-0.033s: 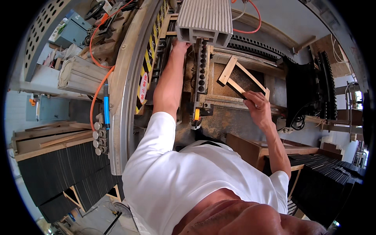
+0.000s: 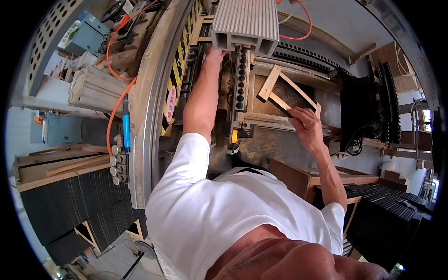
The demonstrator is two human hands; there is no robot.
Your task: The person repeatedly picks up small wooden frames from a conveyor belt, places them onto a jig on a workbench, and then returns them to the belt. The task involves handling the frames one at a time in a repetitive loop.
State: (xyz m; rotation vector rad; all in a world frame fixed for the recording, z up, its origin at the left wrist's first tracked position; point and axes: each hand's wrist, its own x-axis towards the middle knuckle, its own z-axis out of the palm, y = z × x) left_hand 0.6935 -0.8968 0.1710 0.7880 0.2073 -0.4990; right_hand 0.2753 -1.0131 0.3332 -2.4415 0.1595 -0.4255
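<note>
My right hand (image 2: 305, 122) grips a small frame of pale wood bars (image 2: 269, 84) by its near bar, with the fingers bent round it. The frame is held tilted over a sawdust-covered opening in the machine. My left arm stretches forward along the machine. My left hand (image 2: 215, 55) reaches beneath the near end of a grey ribbed metal beam (image 2: 245, 21); its fingers are mostly hidden there. A black rail with a row of round knobs (image 2: 241, 79) stands between my two hands.
A yellow-and-black striped guard rail (image 2: 179, 70) runs along the left. Orange air hose (image 2: 111, 126) hangs beside a blue tube (image 2: 126, 126). Black cable chain and housing (image 2: 361, 102) stand at the right. Stacks of black panels (image 2: 70, 210) lie at lower left and right (image 2: 382, 219).
The wooden frame has turned slightly in my right hand, its far end shifting a little to the left. My left hand stays in place.
</note>
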